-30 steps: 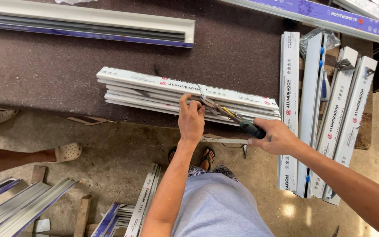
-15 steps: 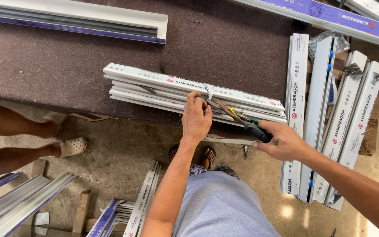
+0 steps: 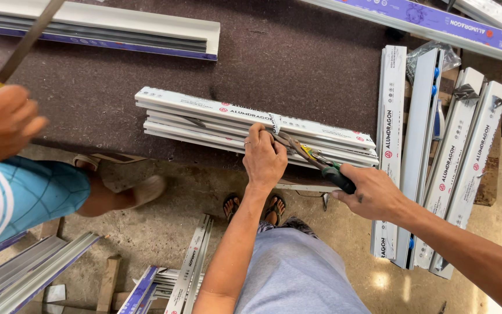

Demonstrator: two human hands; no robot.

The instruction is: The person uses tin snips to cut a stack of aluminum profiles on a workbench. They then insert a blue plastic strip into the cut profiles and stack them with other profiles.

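**Pliers at the bundle's binding**

We press our left hand [image 3: 264, 158] — fingers curled — on the bundle of white aluminium profiles [image 3: 251, 125] lying on the dark workbench [image 3: 297, 64]. Our right hand [image 3: 373, 192] grips the pliers [image 3: 315, 161] — tips at the binding, just beside the left fingers.
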